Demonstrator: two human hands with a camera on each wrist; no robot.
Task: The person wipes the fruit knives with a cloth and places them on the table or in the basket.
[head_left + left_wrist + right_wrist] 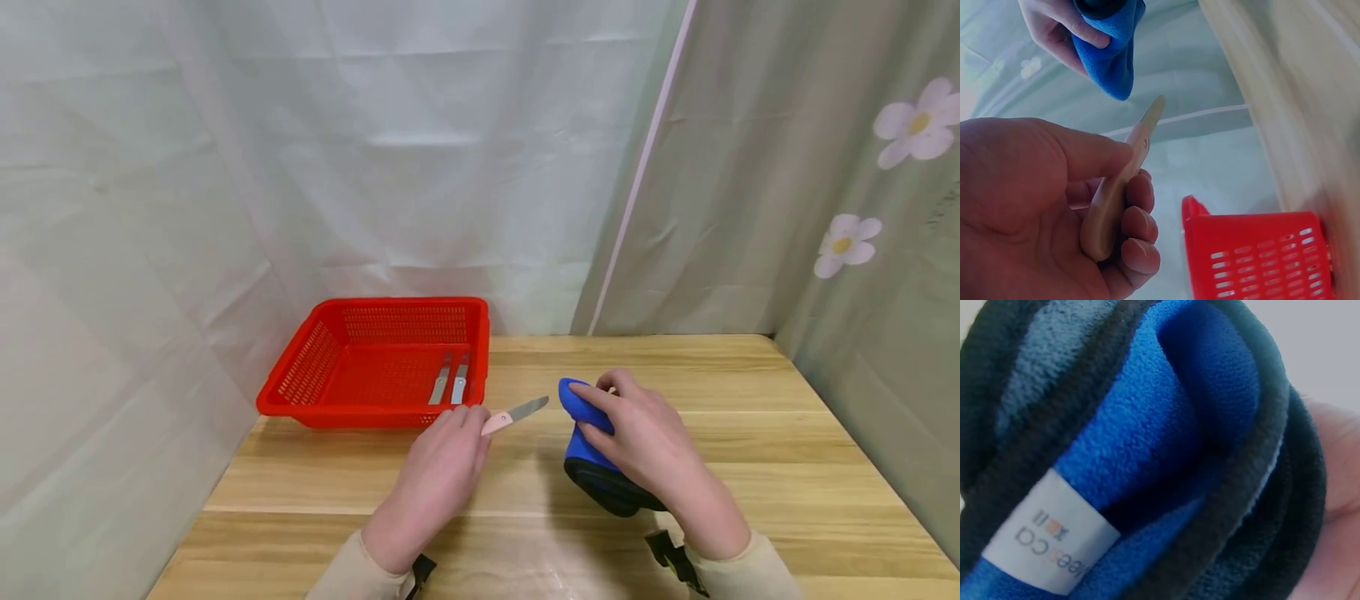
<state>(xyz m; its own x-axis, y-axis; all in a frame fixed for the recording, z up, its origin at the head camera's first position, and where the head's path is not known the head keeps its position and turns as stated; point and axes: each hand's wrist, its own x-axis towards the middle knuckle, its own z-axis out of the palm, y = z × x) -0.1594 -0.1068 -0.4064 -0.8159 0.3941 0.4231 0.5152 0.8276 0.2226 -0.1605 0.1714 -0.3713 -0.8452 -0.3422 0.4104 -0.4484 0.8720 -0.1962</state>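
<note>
My left hand point(442, 467) grips a small knife point(1113, 200) by its pale pink handle, thumb along one side and fingers curled round the other. The blade point(528, 407) points right, toward the cloth. In my right hand point(648, 437) is a folded blue cloth point(588, 446) with black edging, pinched between thumb and fingers. Its folds and a white label point(1050, 531) fill the right wrist view. A short gap separates the blade tip from the cloth in the head view.
A red plastic basket point(300, 410) with slotted walls stands at the back left of the wooden table point(772, 467). Two knives point(459, 379) lie inside it on the right. Pale curtains point(450, 167) hang behind and at both sides.
</note>
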